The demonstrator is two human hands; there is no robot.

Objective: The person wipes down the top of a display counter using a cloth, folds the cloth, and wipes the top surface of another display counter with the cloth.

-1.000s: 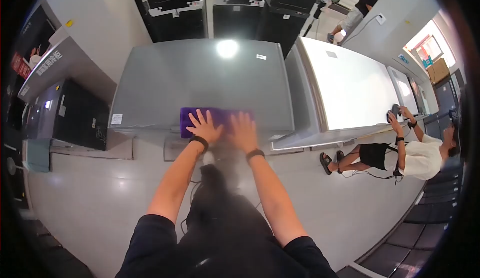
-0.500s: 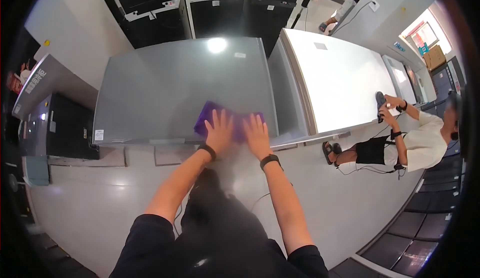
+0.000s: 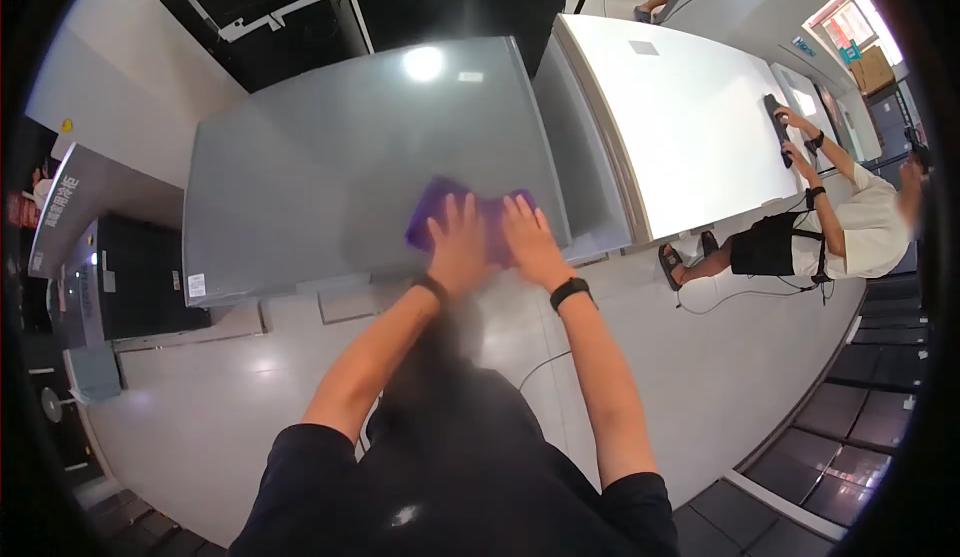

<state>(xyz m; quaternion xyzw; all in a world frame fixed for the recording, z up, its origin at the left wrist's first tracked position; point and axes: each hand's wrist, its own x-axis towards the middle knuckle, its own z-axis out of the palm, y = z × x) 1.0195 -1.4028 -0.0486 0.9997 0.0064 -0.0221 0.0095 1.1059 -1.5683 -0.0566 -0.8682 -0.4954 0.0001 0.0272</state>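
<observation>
A purple cloth (image 3: 424, 217) lies on the grey glossy top (image 3: 320, 157) of a chest-like appliance, close to its front edge. My left hand (image 3: 461, 250) rests flat on the cloth with its fingers spread. Beside it, my right hand (image 3: 536, 244) presses on the cloth's right part, fingers stretched out. Both hands are open, and part of the cloth is hidden under them.
A white-topped chest (image 3: 680, 127) stands to the right, where a person (image 3: 855, 212) holds a dark object (image 3: 778, 129) on its surface. Black appliances (image 3: 430, 7) line the back. A sign board (image 3: 65, 197) and a dark cabinet (image 3: 150, 277) are at the left.
The view has shifted, and both hands appear slightly farther right and up with the cloth under them. The other person's hands and dark object have moved a little.
</observation>
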